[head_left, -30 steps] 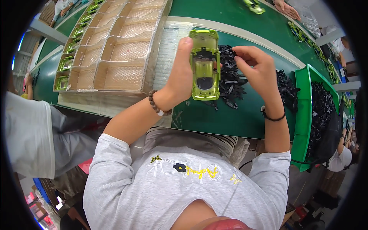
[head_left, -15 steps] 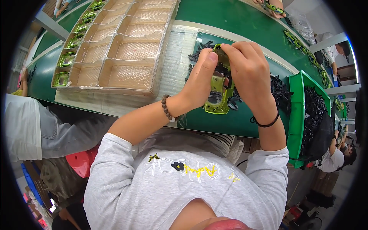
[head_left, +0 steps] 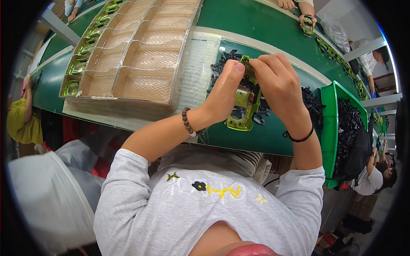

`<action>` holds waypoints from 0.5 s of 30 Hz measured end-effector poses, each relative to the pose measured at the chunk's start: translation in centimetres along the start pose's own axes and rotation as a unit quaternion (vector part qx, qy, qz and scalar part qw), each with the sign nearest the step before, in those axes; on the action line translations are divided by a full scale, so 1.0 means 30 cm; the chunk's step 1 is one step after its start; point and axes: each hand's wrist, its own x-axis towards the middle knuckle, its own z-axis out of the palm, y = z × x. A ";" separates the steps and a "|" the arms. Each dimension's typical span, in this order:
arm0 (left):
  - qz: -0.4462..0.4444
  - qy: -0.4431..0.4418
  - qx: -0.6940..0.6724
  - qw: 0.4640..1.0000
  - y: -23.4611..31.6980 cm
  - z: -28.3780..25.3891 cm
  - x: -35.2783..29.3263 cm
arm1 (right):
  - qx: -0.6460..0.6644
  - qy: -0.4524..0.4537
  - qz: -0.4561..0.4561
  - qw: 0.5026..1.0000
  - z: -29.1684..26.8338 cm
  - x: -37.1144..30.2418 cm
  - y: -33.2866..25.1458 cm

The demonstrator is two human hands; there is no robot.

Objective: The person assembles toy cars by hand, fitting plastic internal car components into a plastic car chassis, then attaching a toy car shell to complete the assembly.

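Observation:
A shiny lime-green toy car body shell point(head_left: 242, 99) is held lengthwise between my two hands, above the green work table point(head_left: 222, 138). My left hand point(head_left: 221, 94) grips its left side, the thumb pressed near the far end. The fingers of my right hand point(head_left: 279, 83) are closed at the far right corner, and whether they also pinch a small part is hidden. Through the shell's openings, dark pieces show. Small black plastic parts point(head_left: 260, 116) lie in loose piles around and under my hands.
A divided tray point(head_left: 145, 85) stands on the left, with green shells point(head_left: 77, 67) in its left column. On the right is a green bin point(head_left: 329, 128) full of black parts point(head_left: 349, 128). Across the table, a co-worker's hand point(head_left: 307, 21) holds another shell. More shells point(head_left: 337, 57) line the far right.
My hands and the shell have shifted slightly toward me, the grip much the same. Across the table, the co-worker's shell has turned upright. The person in white at left has moved nearer the lower edge.

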 end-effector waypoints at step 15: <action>0.140 -0.043 0.522 0.840 0.190 -0.112 -0.142 | 0.486 -0.373 0.246 0.751 -0.069 0.028 0.159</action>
